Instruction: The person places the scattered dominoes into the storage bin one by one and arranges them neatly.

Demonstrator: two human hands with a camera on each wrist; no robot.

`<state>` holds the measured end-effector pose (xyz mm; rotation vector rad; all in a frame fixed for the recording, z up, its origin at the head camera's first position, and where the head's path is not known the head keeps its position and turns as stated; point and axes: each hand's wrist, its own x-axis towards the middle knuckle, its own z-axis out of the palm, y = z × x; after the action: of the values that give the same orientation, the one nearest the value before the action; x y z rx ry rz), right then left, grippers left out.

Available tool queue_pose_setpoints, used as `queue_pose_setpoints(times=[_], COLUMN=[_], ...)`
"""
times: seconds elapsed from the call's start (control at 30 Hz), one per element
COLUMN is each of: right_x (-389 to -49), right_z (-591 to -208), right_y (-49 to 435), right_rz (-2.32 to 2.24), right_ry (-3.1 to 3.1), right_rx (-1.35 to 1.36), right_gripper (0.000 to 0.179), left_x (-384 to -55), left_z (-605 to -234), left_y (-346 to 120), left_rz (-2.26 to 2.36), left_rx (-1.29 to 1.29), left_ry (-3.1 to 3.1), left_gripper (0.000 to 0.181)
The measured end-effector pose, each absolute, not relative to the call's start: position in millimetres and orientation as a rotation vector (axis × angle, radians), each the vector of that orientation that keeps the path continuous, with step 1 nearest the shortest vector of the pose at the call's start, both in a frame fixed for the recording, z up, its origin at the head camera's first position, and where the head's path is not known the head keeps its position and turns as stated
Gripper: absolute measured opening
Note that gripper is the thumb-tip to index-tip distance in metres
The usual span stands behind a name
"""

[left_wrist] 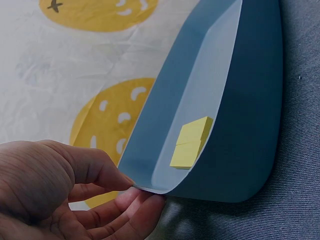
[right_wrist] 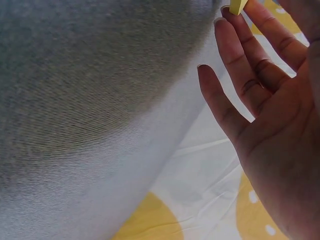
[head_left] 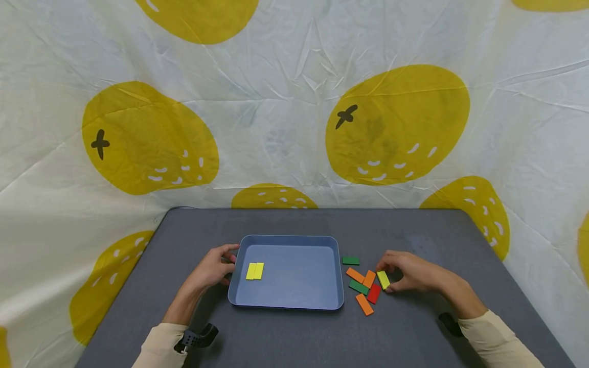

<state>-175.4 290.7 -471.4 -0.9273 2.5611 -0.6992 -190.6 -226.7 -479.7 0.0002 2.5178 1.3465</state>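
The blue tray (head_left: 299, 276) lies on the table with two yellow blocks (head_left: 255, 271) side by side in its left part. At the tray's left end, my left hand (head_left: 213, 267) pinches the rim; in the left wrist view the thumb (left_wrist: 102, 167) is at the edge and the other fingers are below it. To the right of the tray, my right hand (head_left: 416, 271) pinches another yellow block (head_left: 383, 280) between thumb and fingers. Only the end of that yellow block (right_wrist: 237, 6) shows at the top of the right wrist view.
Between tray and right hand lie loose blocks: green ones (head_left: 350, 260), several orange ones (head_left: 364, 305) and a red one (head_left: 374, 294), some touching or overlapping. The grey table (head_left: 294, 337) ends at the back against a white cloth (head_left: 276, 133) printed with yellow fruit shapes.
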Motion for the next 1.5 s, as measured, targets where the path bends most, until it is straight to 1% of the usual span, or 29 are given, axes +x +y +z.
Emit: queue_pose_setpoints(times=[0.53,1.5], right_x=[-178.8,-187.9], right_z=[-458.3,-433.0], right_y=[279.0,233.0], right_rz=[-0.775,-0.793], right_ry=[2.572,2.579], right_rx=[-0.977,-1.056], right_gripper=[0.041,0.034], left_x=[-189.9,-190.1], left_z=[-480.2,-480.6], left_y=[-226.4,-226.5], left_rz=[1.328,1.342], left_rx=[-0.005,-0.012], left_ry=[2.531,2.529], left_gripper=[0.060,0.060])
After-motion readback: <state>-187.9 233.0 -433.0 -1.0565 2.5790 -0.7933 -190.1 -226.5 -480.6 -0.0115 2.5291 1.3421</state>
